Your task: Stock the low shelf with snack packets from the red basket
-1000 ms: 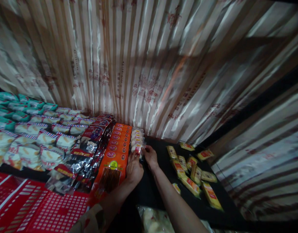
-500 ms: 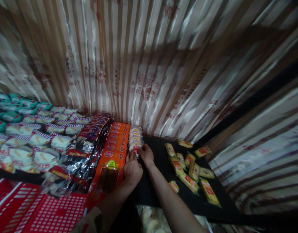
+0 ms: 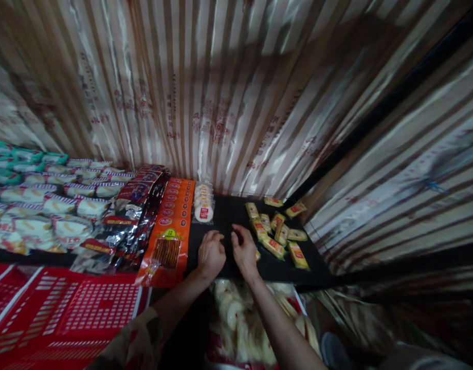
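Note:
My left hand [image 3: 211,253] lies on the black shelf top [image 3: 229,216] with its fingers curled under; nothing shows in it. My right hand [image 3: 244,252] is just beside it, thumb apart from the fingers, holding nothing. Both hands are a short way in front of a row of clear packets of white round cakes [image 3: 203,203] that runs back to the wall. A long orange snack packet [image 3: 169,236] lies left of my left hand. Loose yellow packets [image 3: 277,234] lie right of my right hand.
Silver-and-red foil bags [image 3: 126,216] and rows of white and green packets [image 3: 47,200] fill the shelf to the left. A red patterned sheet [image 3: 67,308] covers the near left. A bag of white cakes [image 3: 236,318] sits below the shelf edge. Striped foil [image 3: 221,92] lines the walls.
Both hands have drawn back from the stack of white cake packets toward the shelf's front edge. A packet they were touching now lies on the stack. The view has tilted down.

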The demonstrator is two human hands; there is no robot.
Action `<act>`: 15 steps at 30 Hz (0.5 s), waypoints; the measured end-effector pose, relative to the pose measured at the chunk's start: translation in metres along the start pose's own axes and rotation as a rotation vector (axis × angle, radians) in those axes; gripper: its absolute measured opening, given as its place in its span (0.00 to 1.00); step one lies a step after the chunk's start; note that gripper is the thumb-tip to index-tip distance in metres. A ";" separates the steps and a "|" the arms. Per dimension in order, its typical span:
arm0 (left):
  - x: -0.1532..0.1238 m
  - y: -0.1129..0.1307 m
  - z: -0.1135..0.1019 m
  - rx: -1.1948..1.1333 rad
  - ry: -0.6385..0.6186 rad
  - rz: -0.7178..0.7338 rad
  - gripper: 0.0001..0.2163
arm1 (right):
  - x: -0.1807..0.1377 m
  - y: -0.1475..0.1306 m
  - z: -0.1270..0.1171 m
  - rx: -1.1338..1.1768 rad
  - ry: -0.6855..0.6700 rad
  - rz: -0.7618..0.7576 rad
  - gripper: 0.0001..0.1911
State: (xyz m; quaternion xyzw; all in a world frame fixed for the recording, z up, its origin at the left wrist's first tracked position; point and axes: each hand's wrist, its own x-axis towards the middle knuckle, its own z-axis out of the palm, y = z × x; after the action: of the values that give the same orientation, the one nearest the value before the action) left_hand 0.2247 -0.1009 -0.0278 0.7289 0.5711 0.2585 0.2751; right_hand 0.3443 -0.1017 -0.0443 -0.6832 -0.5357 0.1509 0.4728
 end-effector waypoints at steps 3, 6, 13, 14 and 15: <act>-0.029 0.007 0.012 -0.102 -0.099 0.087 0.17 | -0.035 0.010 -0.035 0.009 0.037 0.006 0.16; -0.061 0.007 0.028 -0.117 -0.235 0.138 0.16 | -0.073 0.028 -0.065 -0.038 0.069 0.012 0.15; -0.116 -0.001 0.054 -0.066 -0.447 0.099 0.20 | -0.141 0.068 -0.086 -0.307 -0.261 -0.065 0.15; -0.120 0.000 0.055 -0.068 -0.454 0.091 0.20 | -0.145 0.071 -0.085 -0.339 -0.309 -0.094 0.17; -0.123 0.001 0.056 -0.070 -0.454 0.080 0.20 | -0.147 0.074 -0.083 -0.371 -0.340 -0.115 0.18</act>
State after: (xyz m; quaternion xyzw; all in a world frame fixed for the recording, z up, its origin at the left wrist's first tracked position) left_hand 0.2373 -0.2268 -0.0746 0.7803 0.4562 0.1182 0.4111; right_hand 0.3909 -0.2684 -0.1061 -0.6913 -0.6641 0.1356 0.2504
